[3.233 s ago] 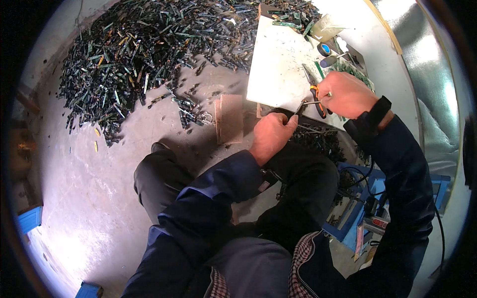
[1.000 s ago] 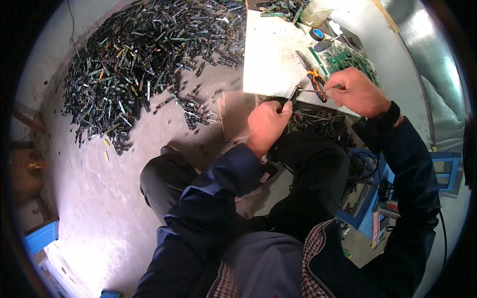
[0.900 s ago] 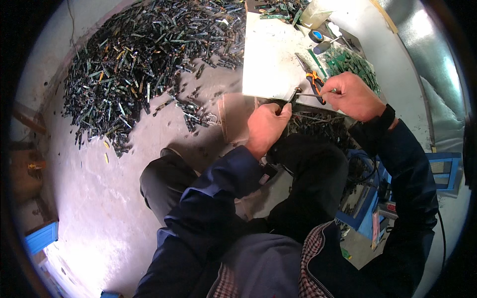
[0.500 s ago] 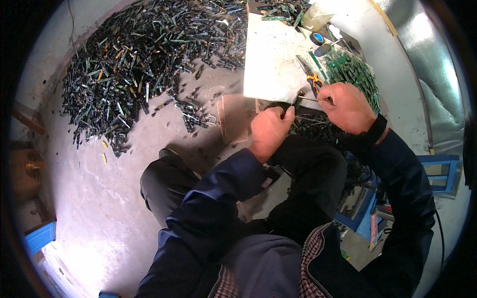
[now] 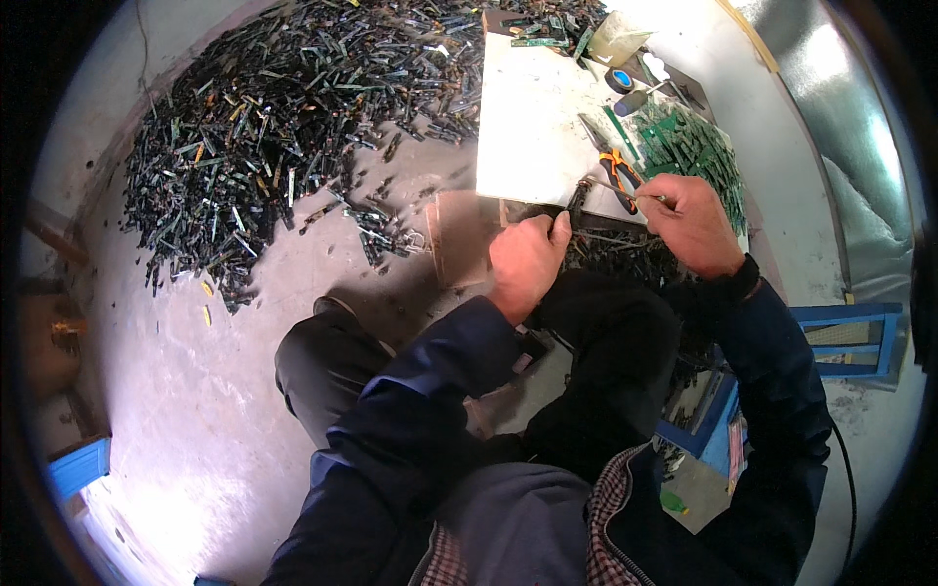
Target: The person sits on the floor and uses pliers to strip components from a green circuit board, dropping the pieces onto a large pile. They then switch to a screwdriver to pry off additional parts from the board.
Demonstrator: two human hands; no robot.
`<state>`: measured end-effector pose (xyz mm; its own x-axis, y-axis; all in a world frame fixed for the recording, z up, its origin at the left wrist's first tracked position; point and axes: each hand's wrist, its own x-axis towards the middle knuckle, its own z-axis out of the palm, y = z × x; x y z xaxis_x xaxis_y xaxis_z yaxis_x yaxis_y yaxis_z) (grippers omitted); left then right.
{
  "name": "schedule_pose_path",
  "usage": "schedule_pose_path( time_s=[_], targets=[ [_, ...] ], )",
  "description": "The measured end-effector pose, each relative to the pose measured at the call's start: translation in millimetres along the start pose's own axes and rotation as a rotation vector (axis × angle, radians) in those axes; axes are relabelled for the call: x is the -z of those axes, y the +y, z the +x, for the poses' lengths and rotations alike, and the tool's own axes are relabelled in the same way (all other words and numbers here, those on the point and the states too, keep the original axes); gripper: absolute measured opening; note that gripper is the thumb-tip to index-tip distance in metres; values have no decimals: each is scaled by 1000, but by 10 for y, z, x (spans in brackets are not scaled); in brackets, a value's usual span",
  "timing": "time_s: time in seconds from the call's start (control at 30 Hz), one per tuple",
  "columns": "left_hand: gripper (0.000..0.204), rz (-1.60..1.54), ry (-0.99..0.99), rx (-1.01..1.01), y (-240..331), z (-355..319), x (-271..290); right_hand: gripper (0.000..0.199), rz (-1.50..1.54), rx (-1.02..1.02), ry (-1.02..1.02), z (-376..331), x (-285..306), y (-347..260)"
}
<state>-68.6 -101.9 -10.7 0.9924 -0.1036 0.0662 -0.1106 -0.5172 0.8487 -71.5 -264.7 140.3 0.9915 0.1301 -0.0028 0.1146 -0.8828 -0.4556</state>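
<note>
My left hand (image 5: 528, 262) is closed around a narrow dark strip (image 5: 577, 200), which sticks up past the thumb by the near edge of the white board (image 5: 537, 117). In my right hand (image 5: 696, 225), the fingers pinch a thin metal rod (image 5: 614, 189). Its far tip meets the top of the dark strip, though the exact contact is too small to make out. Beyond the rod, a pair of orange-and-black pliers (image 5: 616, 164) lies on the board, jaws pointing away from me.
Green strips (image 5: 687, 151) lie heaped on the board's right side, near a blue-centred tape roll (image 5: 619, 80) and a cloudy plastic cup (image 5: 618, 39). A large pile of dark strips (image 5: 264, 146) covers the floor at far left. Blue frames (image 5: 845, 340) stand at right.
My right hand has shifted slightly right and nearer to me, and more of the pliers shows. My left hand has moved a little left with the dark strip.
</note>
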Motion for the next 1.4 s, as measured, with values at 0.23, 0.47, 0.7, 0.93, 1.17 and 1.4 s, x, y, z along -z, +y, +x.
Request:
schedule_pose_path(
  time_s=[0.23,0.47,0.7,0.93,1.17,1.4],
  targets=[
    [43,-11,-4,1,21,-4,0,14,-92,-13,-116,44,65,-124],
    [43,-32,-37,7,39,14,33,13,-274,46,-73,72,39,-184],
    [43,-29,-36,-7,59,13,35,11,-398,84,-96,84,-39,-226],
    [42,-37,-23,-51,97,-27,-10,7,-272,11,103,-177,-224,20],
    [44,-259,-152,22,81,-5,23,6,-129,-8,149,-227,-259,121],
    [50,-599,-317,122,-14,56,30,7,-60,4,150,-239,-242,158]
  ],
)
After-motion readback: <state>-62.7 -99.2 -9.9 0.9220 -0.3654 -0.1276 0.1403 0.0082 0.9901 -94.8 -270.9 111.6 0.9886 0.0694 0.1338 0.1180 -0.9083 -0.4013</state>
